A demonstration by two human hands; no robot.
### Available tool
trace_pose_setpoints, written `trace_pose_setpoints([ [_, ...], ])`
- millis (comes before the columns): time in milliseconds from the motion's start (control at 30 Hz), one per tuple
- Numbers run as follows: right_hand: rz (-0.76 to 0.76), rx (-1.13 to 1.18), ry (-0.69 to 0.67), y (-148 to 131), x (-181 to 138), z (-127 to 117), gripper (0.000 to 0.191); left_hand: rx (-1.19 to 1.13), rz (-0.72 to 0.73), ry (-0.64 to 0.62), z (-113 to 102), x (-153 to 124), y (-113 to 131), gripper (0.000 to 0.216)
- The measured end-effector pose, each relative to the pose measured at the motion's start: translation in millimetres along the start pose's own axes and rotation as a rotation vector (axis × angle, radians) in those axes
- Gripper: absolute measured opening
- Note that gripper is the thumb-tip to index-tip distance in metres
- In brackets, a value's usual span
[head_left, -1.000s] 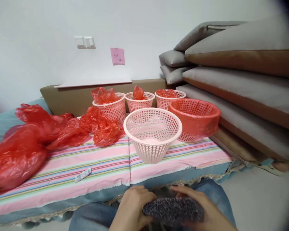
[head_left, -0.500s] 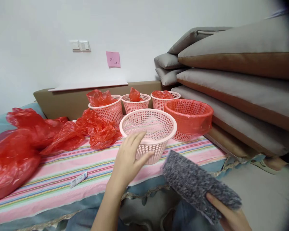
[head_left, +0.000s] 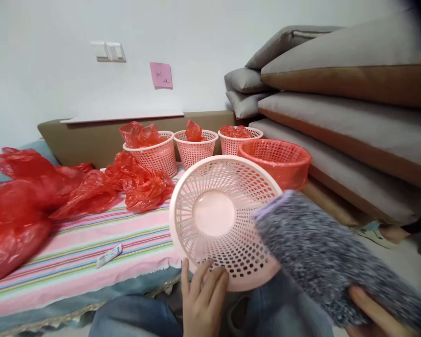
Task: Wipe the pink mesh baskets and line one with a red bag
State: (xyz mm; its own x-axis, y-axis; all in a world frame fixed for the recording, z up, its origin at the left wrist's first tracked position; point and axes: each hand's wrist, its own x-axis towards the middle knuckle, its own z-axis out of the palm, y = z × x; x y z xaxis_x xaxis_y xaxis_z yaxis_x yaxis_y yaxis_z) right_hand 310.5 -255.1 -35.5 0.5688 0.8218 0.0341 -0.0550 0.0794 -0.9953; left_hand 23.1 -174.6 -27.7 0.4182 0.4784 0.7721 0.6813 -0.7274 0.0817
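Observation:
My left hand [head_left: 202, 299] grips the near rim of a pink perforated plastic basket [head_left: 217, 220], which is tilted so its open mouth faces me over my lap. My right hand [head_left: 372, 313], at the lower right, holds a thick grey fuzzy cloth [head_left: 323, 262] that overlaps the basket's right edge. Only the fingertips of that hand show under the cloth.
A striped pink cloth [head_left: 91, 252] covers the low table. Three small pink baskets [head_left: 192, 147] with red bags stand at the back, beside a basket lined in red plastic [head_left: 277, 161]. Loose red plastic bags [head_left: 38, 192] lie at left. Grey cushions [head_left: 344, 107] are stacked at right.
My left hand reached to the pink basket, took it off the table and tipped it toward me. My right hand lifted the grey cloth up to the basket's right side.

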Motion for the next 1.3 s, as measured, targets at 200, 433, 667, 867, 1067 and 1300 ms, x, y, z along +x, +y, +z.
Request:
trace_pose_setpoints([
  [200,0.279,0.211,-0.209,-26.8,32.1,96.2,0.053,-0.042,-0.132,-0.020,12.3,-35.2,28.5,0.035],
  [433,0.194,0.233,-0.160,-14.4,34.6,110.7,0.046,0.068,-0.340,0.116,16.9,-49.3,43.2,0.039],
  [667,0.173,0.276,-0.198,-19.1,35.2,107.8,0.047,-0.003,-0.384,0.070,1.9,-37.5,16.6,0.040],
  [867,0.190,0.249,-0.242,-26.7,32.5,111.0,0.053,0.009,-0.448,0.055,9.0,-53.6,23.2,0.024],
  [1067,0.156,0.203,-0.268,-36.4,26.9,109.0,0.050,-0.363,-0.683,0.052,4.8,-53.1,29.8,0.027],
  [1300,0.104,0.098,-0.448,-41.0,32.7,107.3,0.049,-0.874,-0.976,0.053,-14.6,-37.5,22.9,0.044],
])
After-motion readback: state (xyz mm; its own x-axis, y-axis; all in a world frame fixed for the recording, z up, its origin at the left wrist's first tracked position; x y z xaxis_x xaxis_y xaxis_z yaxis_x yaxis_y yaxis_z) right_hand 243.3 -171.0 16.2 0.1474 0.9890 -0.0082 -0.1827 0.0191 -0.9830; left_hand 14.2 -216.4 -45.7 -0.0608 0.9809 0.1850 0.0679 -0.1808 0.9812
